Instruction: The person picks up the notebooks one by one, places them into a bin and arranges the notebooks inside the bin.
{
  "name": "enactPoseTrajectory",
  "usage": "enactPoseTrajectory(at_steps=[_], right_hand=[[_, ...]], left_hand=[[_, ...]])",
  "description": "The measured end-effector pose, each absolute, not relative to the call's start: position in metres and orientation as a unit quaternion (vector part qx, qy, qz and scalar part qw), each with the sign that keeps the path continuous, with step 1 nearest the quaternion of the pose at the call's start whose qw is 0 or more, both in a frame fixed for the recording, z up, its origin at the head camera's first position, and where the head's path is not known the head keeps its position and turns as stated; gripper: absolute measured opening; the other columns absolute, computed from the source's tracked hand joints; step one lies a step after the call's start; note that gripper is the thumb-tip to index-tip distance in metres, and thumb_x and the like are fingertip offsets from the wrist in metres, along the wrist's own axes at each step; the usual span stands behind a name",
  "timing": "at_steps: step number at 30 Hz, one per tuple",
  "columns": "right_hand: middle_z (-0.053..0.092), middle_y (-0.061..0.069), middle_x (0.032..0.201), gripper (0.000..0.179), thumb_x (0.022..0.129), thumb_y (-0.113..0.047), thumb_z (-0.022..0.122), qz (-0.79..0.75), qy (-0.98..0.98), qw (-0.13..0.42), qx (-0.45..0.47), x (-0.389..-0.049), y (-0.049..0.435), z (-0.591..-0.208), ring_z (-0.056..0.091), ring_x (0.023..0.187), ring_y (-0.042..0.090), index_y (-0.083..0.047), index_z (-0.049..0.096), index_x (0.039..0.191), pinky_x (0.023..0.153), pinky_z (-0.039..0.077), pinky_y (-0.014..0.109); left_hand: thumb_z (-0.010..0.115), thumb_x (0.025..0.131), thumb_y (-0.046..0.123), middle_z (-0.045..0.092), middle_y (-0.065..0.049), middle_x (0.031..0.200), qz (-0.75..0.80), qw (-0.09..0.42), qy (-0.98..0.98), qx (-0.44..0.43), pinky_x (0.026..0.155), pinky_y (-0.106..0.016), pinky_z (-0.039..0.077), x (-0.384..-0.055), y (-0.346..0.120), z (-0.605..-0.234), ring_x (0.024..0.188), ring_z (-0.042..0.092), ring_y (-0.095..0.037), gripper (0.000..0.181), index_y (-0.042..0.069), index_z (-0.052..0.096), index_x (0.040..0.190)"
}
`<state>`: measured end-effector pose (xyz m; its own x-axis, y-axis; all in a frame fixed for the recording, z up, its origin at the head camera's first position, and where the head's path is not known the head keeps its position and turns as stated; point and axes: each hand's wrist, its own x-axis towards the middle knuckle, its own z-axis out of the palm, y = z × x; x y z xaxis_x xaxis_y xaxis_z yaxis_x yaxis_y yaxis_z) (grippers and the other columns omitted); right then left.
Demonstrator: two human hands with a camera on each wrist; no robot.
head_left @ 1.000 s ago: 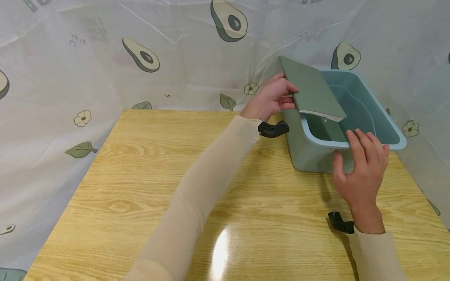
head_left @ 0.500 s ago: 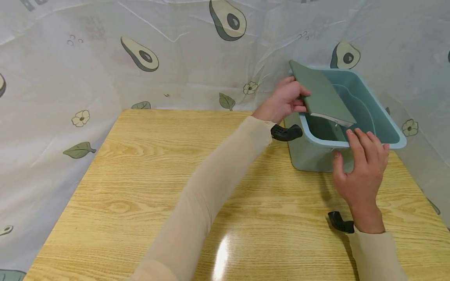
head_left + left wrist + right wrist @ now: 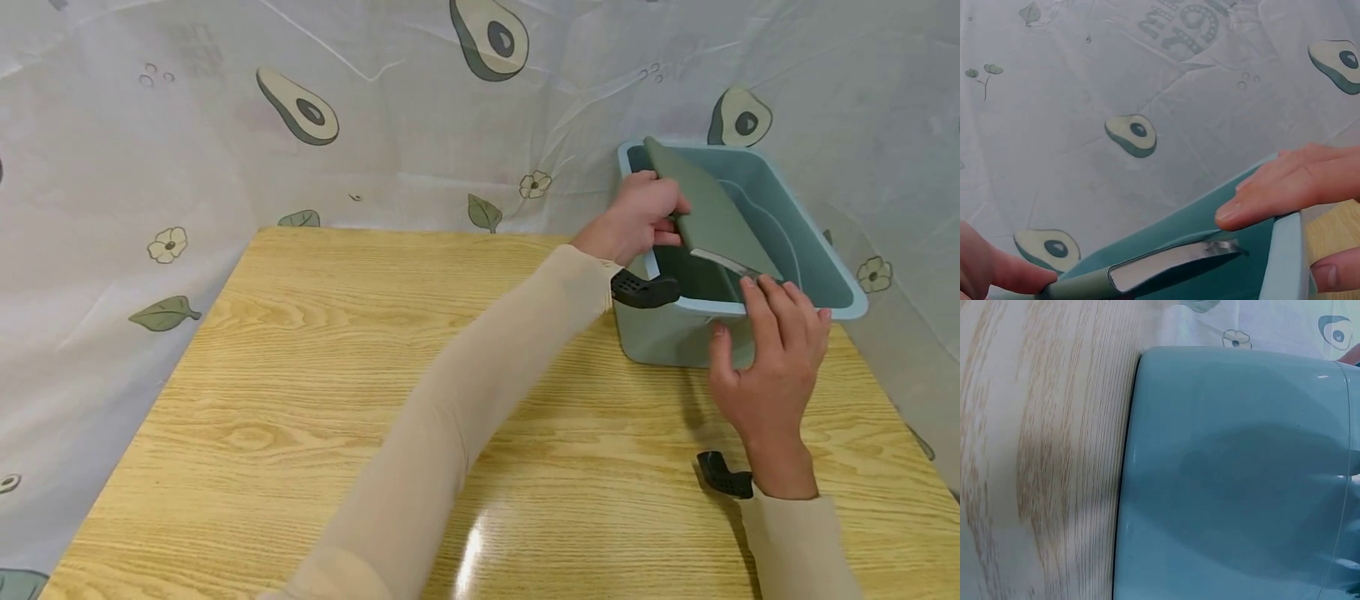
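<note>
My left hand (image 3: 637, 218) pinches a green hardcover book (image 3: 716, 208) along its spine side. Tilted, the book hangs over the mouth of a blue-green plastic bin (image 3: 667, 337), its lower right corner dipping inside the rim. In the left wrist view, the page edges of the book (image 3: 1169, 265) face the camera. My right hand (image 3: 776, 371) holds the bin's front rim, with the thumb outside and the fingers over the top. The right wrist view shows mostly the bin's outer wall (image 3: 1229, 469). Most of the bin's inside is hidden behind the book.
The bin stands at the far right corner of a wooden table (image 3: 300, 375). A pale curtain (image 3: 405, 125) printed with avocados hangs close behind the bin and along both sides of the table. Each wrist carries a black camera mount (image 3: 645, 290).
The left hand has carried the book rightward and slightly toward me, from the bin's left edge to over its opening, tilting it more steeply. The right hand has stayed on the rim.
</note>
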<state>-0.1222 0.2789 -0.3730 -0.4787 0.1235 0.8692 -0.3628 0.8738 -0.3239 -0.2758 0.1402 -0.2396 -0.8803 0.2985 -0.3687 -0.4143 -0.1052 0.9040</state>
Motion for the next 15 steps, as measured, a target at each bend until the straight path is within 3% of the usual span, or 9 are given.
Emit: enactPoseTrajectory(at_steps=[5,9,11,13,15], right_hand=[[0.067,0.022,0.141,0.046,0.095,-0.019,0.064,0.239,-0.826,0.506,0.072,-0.123,0.278,-0.373,0.053,0.138,0.045,-0.006,0.069,0.139,0.123,0.024,0.071],[0.067,0.022,0.14,0.045,0.095,-0.018,0.064,0.244,-0.819,0.514,0.074,-0.123,0.278,-0.371,0.053,0.137,0.046,-0.005,0.069,0.137,0.123,0.024,0.071],[0.067,0.023,0.139,0.044,0.094,-0.017,0.065,0.247,-0.817,0.516,0.075,-0.123,0.277,-0.371,0.054,0.137,0.046,-0.004,0.07,0.137,0.123,0.025,0.071],[0.067,0.023,0.139,0.044,0.094,-0.017,0.065,0.246,-0.818,0.515,0.074,-0.123,0.277,-0.37,0.054,0.136,0.046,-0.004,0.07,0.137,0.123,0.024,0.071],[0.067,0.023,0.139,0.044,0.095,-0.017,0.064,0.243,-0.821,0.512,0.074,-0.122,0.276,-0.37,0.054,0.136,0.047,-0.004,0.07,0.137,0.122,0.025,0.072]], left_hand=[[0.062,0.098,-0.005,0.06,-0.008,0.075,0.721,0.23,0.651,-0.058,0.054,-0.031,0.054,-0.27,0.149,-0.239,0.062,0.063,-0.024,0.017,0.009,0.056,0.106],[0.064,0.096,-0.005,0.058,-0.006,0.074,0.708,0.221,0.668,-0.066,0.058,-0.032,0.059,-0.269,0.154,-0.239,0.059,0.059,-0.021,0.015,0.007,0.056,0.1],[0.064,0.096,-0.005,0.057,-0.005,0.075,0.704,0.221,0.672,-0.064,0.063,-0.034,0.063,-0.268,0.154,-0.238,0.059,0.059,-0.02,0.014,0.006,0.059,0.104],[0.062,0.096,-0.006,0.054,-0.004,0.074,0.708,0.218,0.669,-0.062,0.066,-0.033,0.064,-0.268,0.153,-0.237,0.059,0.057,-0.018,0.03,0.008,0.064,0.122],[0.06,0.097,-0.004,0.058,0.001,0.084,0.705,0.209,0.675,-0.061,0.068,-0.032,0.063,-0.267,0.15,-0.235,0.062,0.057,-0.016,0.048,0.014,0.06,0.141]])
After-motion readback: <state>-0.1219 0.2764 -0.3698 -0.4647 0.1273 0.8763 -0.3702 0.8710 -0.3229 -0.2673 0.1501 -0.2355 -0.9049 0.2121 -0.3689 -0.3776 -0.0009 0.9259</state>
